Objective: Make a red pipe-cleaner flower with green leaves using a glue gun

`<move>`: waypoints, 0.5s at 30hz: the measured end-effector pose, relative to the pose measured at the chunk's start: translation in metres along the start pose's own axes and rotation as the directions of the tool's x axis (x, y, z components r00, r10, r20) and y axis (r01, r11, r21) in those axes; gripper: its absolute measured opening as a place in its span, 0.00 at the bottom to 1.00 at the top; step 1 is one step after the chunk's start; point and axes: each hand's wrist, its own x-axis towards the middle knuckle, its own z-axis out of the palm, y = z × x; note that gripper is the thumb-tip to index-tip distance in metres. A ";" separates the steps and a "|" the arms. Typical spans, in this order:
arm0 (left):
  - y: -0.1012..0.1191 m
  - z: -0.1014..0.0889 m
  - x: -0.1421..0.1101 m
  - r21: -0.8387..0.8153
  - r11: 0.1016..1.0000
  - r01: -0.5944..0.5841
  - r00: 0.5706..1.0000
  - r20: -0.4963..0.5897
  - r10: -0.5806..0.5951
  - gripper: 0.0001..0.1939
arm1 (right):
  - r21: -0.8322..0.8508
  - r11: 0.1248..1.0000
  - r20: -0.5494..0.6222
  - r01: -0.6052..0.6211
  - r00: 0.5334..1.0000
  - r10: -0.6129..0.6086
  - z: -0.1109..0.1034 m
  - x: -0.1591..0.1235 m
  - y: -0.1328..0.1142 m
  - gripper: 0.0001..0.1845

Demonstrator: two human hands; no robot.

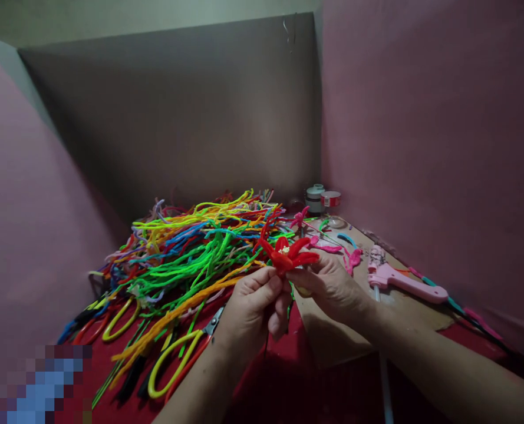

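A red pipe-cleaner flower (283,258) with a pale yellow centre is held up in front of me, its petals spread outward. My left hand (262,294) pinches it from below at its base, fingers curled. From the other side, my right hand (332,285) grips near the lower right petals with thumb and fingers closed. The part of the flower between my fingers is hidden. Behind it lies a big pile of pipe cleaners (191,259) in green, yellow, orange, blue and red. Scissors with a yellow and orange handle (173,362) lie beside my left forearm.
A pink hot glue gun (407,282) with a glue stick lies on a brown board (421,318) at right. Pink pipe-cleaner pieces (352,259), a tape roll (331,199) and a grey-green container (315,197) are farther back. Another scissors handle (122,321) shows at left. Walls enclose the red-covered surface.
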 end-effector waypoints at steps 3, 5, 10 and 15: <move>0.001 0.000 -0.001 -0.004 0.999 0.041 0.999 -0.016 -0.041 0.13 | -0.050 0.999 0.038 -0.006 0.999 0.007 -0.004 -0.001 -0.003 0.12; 0.002 -0.001 -0.002 0.051 0.998 0.042 0.998 -0.041 -0.040 0.14 | -0.091 0.996 0.040 -0.019 0.999 0.022 -0.006 -0.001 -0.004 0.15; 0.004 -0.001 -0.002 0.260 0.965 -0.039 0.989 -0.125 0.074 0.15 | -0.125 0.991 -0.031 -0.049 0.998 0.045 -0.009 0.003 -0.004 0.05; -0.002 -0.001 -0.002 -0.091 0.991 0.101 0.995 0.000 -0.101 0.12 | -0.037 0.996 -0.030 -0.083 0.996 0.082 -0.008 0.004 -0.004 0.05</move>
